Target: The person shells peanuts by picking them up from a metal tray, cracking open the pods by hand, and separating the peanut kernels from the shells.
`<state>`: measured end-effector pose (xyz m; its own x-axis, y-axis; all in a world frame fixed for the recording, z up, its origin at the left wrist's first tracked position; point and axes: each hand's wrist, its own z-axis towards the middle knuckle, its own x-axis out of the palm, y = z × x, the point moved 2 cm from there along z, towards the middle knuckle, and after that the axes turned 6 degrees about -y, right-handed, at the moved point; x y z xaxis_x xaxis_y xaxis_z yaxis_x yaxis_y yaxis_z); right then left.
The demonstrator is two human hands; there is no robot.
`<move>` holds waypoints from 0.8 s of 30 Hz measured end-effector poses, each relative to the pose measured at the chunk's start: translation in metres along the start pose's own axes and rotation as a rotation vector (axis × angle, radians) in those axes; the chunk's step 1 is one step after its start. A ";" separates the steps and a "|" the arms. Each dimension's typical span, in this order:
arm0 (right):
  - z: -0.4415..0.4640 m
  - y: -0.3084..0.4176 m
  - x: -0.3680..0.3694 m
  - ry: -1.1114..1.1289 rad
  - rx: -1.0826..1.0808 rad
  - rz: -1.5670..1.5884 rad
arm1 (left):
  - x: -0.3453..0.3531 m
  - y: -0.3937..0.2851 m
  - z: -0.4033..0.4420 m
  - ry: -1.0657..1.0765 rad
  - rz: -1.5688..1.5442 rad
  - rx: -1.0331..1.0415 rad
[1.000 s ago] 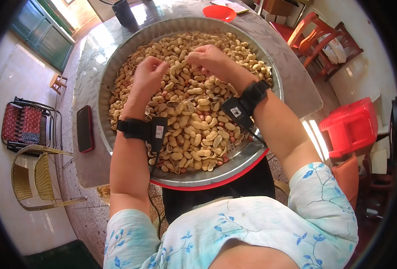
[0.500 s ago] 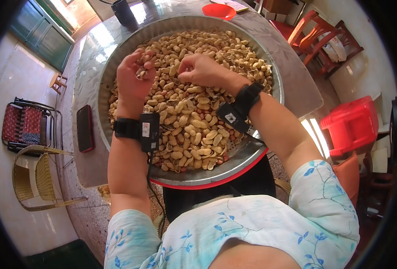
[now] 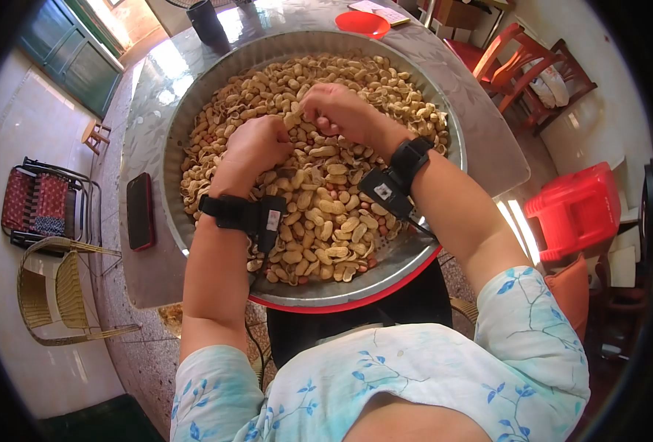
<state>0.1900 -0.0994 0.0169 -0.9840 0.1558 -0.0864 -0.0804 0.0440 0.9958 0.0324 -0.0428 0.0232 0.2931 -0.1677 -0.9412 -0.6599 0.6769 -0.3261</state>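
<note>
A wide round metal pan (image 3: 175,147) is heaped with unshelled peanuts (image 3: 326,221), with some reddish kernels and broken shells among them. Over the middle of the heap, my left hand (image 3: 260,144) is closed with its back toward me, and its fingertips are hidden. Just to its right and slightly farther off, my right hand (image 3: 341,110) is also closed, its fingers curled in. The two hands are close together, low over the peanuts. What either one holds cannot be made out. Both wrists wear black straps with small boxes.
The pan stands on a grey table (image 3: 146,272), overhanging its near edge. On the table are a phone (image 3: 140,211), a dark cup (image 3: 205,22), a red plate (image 3: 363,24) and a booklet (image 3: 384,12). Around it stand a red plastic stool (image 3: 573,210), wooden chairs (image 3: 510,62) and a wicker chair (image 3: 65,291).
My left hand has turned from palm up, with peanuts showing in it, to back up, and has moved right toward my right hand. My right hand has shifted slightly right and away from me.
</note>
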 end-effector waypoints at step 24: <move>-0.015 0.013 0.031 0.081 0.143 0.921 | -0.013 -0.021 -0.001 -0.303 -1.048 0.213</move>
<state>0.1557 -0.1090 0.0272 -0.6586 0.1208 0.7427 0.7517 0.0592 0.6569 0.0417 -0.0555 0.0427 0.8122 -0.5667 -0.1386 0.1374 0.4166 -0.8986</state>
